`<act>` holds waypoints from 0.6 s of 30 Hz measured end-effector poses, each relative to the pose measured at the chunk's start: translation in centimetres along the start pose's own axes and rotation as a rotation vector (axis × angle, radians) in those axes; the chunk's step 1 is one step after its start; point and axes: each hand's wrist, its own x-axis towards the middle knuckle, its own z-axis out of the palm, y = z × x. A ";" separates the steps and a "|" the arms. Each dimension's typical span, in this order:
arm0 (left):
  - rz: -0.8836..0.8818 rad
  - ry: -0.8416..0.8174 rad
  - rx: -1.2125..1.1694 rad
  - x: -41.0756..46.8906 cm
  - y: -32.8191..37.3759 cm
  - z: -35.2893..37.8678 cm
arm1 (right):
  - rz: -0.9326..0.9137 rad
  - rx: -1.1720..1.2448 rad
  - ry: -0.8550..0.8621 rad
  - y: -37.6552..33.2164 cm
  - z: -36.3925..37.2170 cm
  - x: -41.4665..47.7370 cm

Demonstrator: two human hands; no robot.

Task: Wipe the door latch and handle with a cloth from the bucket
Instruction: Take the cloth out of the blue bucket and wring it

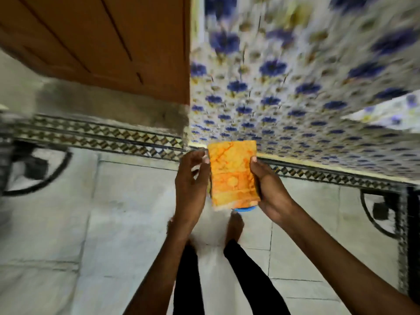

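Note:
A folded orange patterned cloth (233,175) hangs in front of me at mid-frame. My right hand (271,192) grips its right edge, thumb on the front. My left hand (192,178) sits at the cloth's left edge with fingertips touching its top corner, fingers loosely curled. A sliver of a blue bucket (244,209) shows just under the cloth on the floor; the rest is hidden. The brown wooden door (109,42) fills the upper left. No latch or handle is in view. The picture is blurred by motion.
A curtain with blue flowers (306,87) hangs at the upper right. The floor is pale tile (113,223) with a dark patterned border (102,137). My legs in black trousers (247,276) and a bare foot stand below the cloth. A grey step lies under the door.

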 end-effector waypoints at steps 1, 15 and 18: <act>-0.032 -0.024 -0.057 -1.1 4.4 -1.9 | -0.011 0.010 -0.062 -2.0 2.7 -3.3; -0.010 -0.294 -0.254 -4.6 37.6 -19.9 | -0.352 -0.163 -0.321 -16.5 25.3 -27.1; 0.204 -0.206 -0.096 -2.1 42.2 -20.7 | -0.429 -0.153 -0.273 -19.2 28.1 -27.4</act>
